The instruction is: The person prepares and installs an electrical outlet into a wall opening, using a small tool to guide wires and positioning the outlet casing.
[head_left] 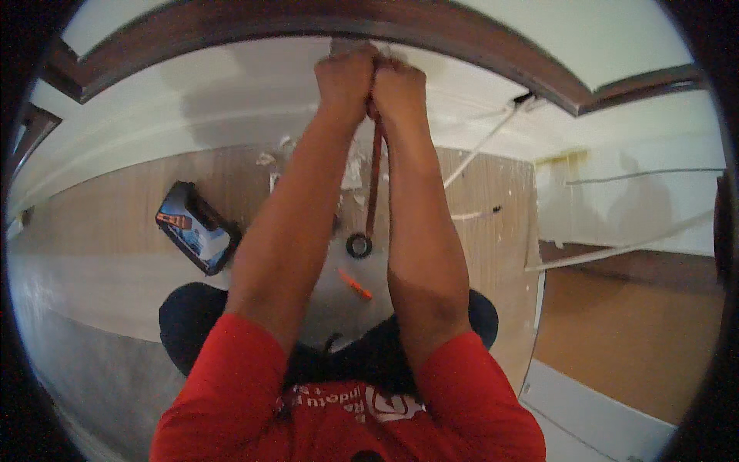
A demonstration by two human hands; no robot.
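Note:
Both arms reach up to the white wall (223,85) just below a dark wooden trim (177,38). My left hand (342,81) and my right hand (399,86) are pressed close together there, fingers curled around something hidden at a small grey patch on the wall. A long reddish-brown strip (376,165) hangs from between them toward the floor. Below it lie a black ring (359,245), possibly a tape roll, and an orange tool (355,284), perhaps a cutter.
A black case (196,227) with a pictured label lies left on the wood-look floor (100,254), among scattered white scraps (265,159). At right, white cables (485,141) run from the wall past an opening with a brown base (616,316). My bent legs frame the lower middle.

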